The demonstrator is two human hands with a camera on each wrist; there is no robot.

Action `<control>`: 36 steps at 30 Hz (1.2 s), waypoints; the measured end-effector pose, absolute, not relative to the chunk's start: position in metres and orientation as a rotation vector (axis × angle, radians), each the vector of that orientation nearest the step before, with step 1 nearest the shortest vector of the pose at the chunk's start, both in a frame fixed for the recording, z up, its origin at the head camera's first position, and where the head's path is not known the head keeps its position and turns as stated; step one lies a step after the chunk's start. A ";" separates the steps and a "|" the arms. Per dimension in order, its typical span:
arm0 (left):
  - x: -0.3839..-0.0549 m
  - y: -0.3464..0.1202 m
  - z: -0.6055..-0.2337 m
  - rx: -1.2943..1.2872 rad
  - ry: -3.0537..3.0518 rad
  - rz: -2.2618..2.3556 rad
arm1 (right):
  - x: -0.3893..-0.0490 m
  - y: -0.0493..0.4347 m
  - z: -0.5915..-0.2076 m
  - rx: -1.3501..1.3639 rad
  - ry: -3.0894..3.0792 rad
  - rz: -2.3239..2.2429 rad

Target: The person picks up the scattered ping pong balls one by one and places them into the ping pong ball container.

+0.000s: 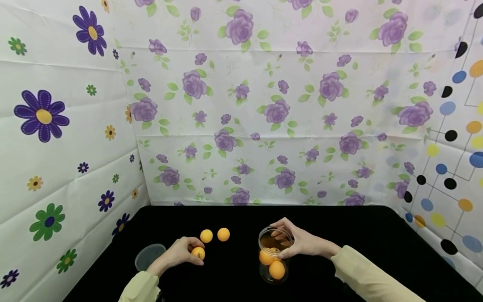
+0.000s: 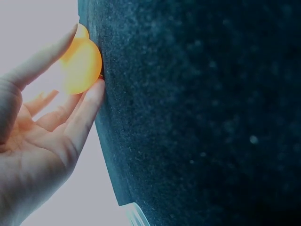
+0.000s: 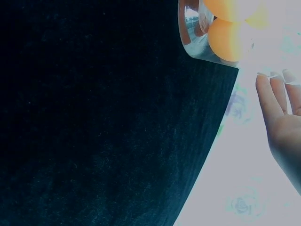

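Observation:
My left hand (image 1: 179,253) has its thumb and fingers around an orange ping-pong ball (image 1: 198,253), low at the black tabletop; the left wrist view shows this ball (image 2: 82,68) between thumb and fingertips. Just beyond it lie two more ping-pong balls, one nearer (image 1: 206,235) and one to its right (image 1: 223,234). My right hand (image 1: 302,241) grips a clear lidless jar (image 1: 263,274) near its rim, thumb on the near side and fingers across the far side. Several orange balls (image 1: 277,269) sit inside the jar.
A translucent round lid (image 1: 150,256) lies on the black tabletop (image 1: 234,285), left of my left hand and partly behind that wrist. Flower-patterned curtains (image 1: 249,167) close off the back and left, and a dotted curtain (image 1: 449,184) the right.

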State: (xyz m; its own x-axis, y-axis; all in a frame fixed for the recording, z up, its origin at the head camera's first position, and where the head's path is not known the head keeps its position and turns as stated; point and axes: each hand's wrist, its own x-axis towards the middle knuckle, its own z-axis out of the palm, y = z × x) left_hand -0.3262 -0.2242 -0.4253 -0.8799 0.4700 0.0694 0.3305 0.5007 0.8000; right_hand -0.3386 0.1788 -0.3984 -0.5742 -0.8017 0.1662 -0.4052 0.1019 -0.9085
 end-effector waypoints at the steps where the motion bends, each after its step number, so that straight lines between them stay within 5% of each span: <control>1: -0.327 -0.224 -0.425 0.695 2.582 1.324 | -0.339 0.179 -0.399 -1.187 2.016 -1.465; 36: -0.336 -0.209 -0.414 0.734 2.735 1.342 | -0.340 0.181 -0.401 -1.166 2.027 -1.468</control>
State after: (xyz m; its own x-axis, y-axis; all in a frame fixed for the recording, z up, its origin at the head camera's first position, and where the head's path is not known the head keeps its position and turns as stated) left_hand -0.3355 -0.2095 -0.4136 -0.8902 0.4123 0.1937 0.4056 0.5237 0.7492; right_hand -0.3399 0.1812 -0.4012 -0.5844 -0.7954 0.1605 -0.4006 0.1108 -0.9095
